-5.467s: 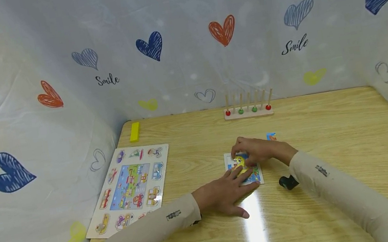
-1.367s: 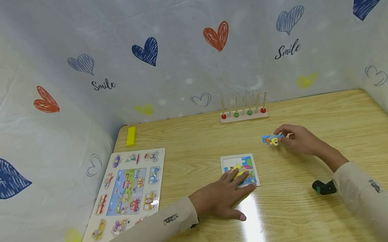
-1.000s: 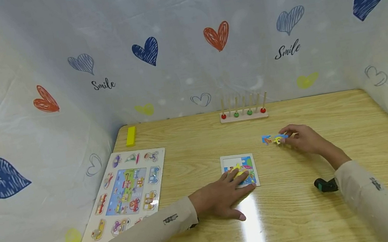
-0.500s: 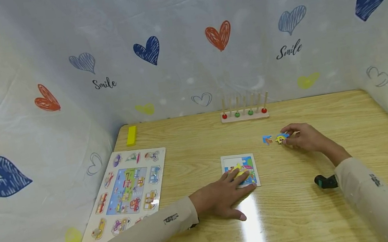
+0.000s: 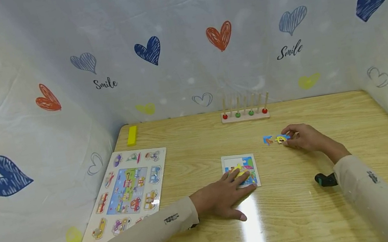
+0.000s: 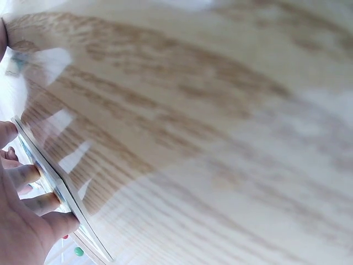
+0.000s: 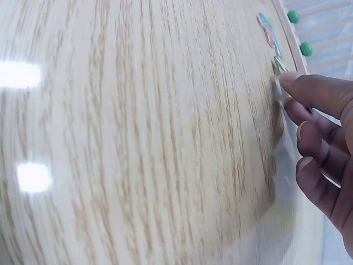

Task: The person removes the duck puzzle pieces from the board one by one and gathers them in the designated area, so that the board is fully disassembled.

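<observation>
My left hand (image 5: 225,196) lies with spread fingers on a small white-framed jigsaw puzzle (image 5: 257,170), covering part of its picture. Yellow, pink and blue areas show around the fingers, with a bare white patch at the puzzle's upper left. Further right, my right hand (image 5: 307,137) pinches a yellow-and-blue puzzle piece (image 5: 281,138) between thumb and index finger, low at the tabletop. Just left of it lies a blue-and-orange puzzle piece (image 5: 267,140). In the right wrist view the thumb (image 7: 295,81) overlaps the held piece, and the other fingers are loosely bent.
A large vehicle picture board (image 5: 159,168) lies at the left, with a yellow block (image 5: 132,135) behind it. At the back stands a wooden peg rack (image 5: 245,117) with red and green beads. A heart-printed curtain (image 5: 186,71) encloses the table.
My right hand has left the jigsaw puzzle and carried the yellow-and-blue piece right, past the blue-and-orange piece, down to the tabletop. My left hand has stayed on the puzzle.
</observation>
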Tool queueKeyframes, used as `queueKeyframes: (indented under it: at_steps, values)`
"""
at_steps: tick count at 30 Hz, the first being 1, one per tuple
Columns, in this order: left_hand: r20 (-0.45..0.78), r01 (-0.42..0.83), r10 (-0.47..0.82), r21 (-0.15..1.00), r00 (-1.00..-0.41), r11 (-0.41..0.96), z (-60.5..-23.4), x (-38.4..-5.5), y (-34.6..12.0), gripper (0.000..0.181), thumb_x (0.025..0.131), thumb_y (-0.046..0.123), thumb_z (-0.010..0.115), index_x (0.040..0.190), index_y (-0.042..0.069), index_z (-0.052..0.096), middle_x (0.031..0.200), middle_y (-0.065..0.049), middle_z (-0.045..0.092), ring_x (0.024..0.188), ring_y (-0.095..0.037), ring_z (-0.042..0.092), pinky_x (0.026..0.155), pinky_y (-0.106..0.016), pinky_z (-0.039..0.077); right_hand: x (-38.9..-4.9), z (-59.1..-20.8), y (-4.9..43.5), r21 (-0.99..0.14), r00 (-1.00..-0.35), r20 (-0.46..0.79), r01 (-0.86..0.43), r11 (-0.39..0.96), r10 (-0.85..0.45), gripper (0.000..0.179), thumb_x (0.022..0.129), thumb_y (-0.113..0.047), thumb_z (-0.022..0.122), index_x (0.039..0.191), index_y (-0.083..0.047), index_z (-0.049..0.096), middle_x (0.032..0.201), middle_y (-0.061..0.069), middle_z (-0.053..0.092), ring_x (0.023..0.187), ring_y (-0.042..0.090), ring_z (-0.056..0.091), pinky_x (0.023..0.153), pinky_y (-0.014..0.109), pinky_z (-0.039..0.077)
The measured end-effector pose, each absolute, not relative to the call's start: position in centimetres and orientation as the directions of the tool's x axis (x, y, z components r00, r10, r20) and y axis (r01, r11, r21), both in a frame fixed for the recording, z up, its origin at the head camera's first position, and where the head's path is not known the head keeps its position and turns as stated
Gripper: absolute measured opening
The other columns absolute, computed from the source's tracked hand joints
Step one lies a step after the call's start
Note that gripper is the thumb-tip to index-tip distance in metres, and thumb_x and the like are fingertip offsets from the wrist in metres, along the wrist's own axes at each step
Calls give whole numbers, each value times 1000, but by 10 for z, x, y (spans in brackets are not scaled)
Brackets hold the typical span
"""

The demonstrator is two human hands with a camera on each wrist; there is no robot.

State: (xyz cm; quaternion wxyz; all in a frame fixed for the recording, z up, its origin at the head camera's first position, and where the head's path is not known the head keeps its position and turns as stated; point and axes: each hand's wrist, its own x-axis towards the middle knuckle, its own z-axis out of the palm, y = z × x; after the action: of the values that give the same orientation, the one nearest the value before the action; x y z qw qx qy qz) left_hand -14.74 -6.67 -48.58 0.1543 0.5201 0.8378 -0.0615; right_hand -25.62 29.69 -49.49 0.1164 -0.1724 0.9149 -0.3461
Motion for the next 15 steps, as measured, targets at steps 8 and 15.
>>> queueKeyframes:
  at_steps: [8, 15]
  values:
    - [-320, 895, 856, 48, -407, 443, -483, -147, -66, 90, 94, 75, 40, 163, 25, 11, 170, -13, 5, 155, -41, 8, 123, -53, 21, -258, -493, 302, -627, -908, -82, -273, 729, -411, 33, 94, -14, 71, 122, 2, 63, 104, 18, 67, 82, 18, 62, 65, 28, 50]
    - [-311, 895, 857, 45, -410, 444, -485, -146, -66, 90, 93, 76, 39, 163, 26, 12, 170, -13, 5, 155, -41, 8, 123, -52, 21, -258, -491, 302, -597, -910, -76, -286, 750, -407, 31, 93, -14, 73, 119, 2, 65, 100, 14, 68, 85, 19, 60, 70, 31, 48]
